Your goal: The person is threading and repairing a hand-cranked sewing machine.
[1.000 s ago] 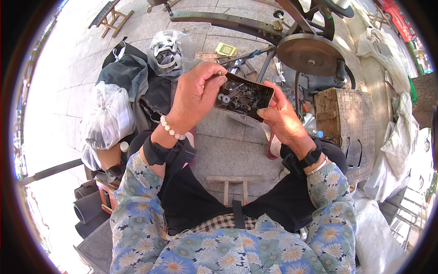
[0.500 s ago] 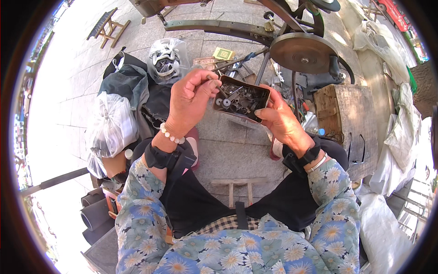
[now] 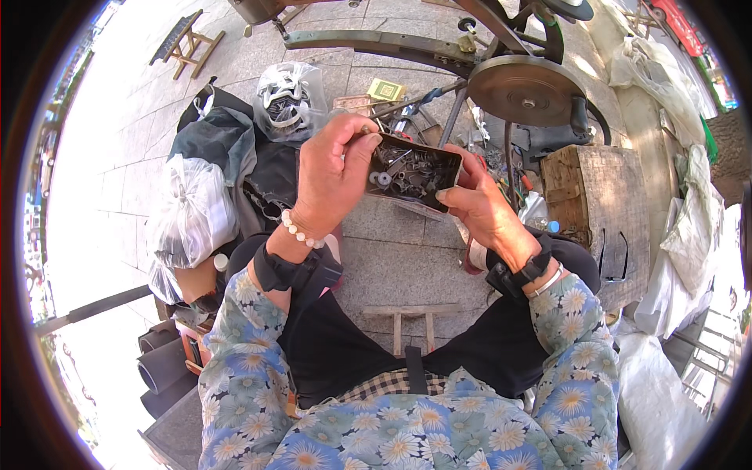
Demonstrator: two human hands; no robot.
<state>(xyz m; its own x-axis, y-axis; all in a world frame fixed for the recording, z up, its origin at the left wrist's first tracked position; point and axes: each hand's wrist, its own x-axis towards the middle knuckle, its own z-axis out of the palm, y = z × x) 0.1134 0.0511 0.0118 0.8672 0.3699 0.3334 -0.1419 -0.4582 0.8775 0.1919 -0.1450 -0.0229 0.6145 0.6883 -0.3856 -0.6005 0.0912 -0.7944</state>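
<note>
A dark rectangular tin (image 3: 452, 160) full of small metal hardware, including washers, screws and rods, is tilted toward me above the ground. My right hand (image 3: 487, 205) grips its right end, thumb over the near corner and fingers behind. At its upper left corner my left hand (image 3: 333, 168) is closed in a pinch, thumb against the rim. A tiny dull metallic tip shows between thumb and forefinger; what it belongs to is hidden. Near the tin's left end lies a pale round washer-like part (image 3: 383, 179) among the hardware.
A cast-metal machine with a handwheel (image 3: 526, 90) stands ahead, tools scattered beneath it. To the right, eyeglasses (image 3: 615, 257) lie on a wooden crate (image 3: 615, 196), a plastic bottle (image 3: 539, 219) beside it. Plastic bags (image 3: 190, 211) and dark cloth (image 3: 211, 145) are at left.
The thin metal rod pinched in my left hand over the tin no longer shows there. My left hand has shifted slightly right, against the tin's corner. The right hand keeps its grip.
</note>
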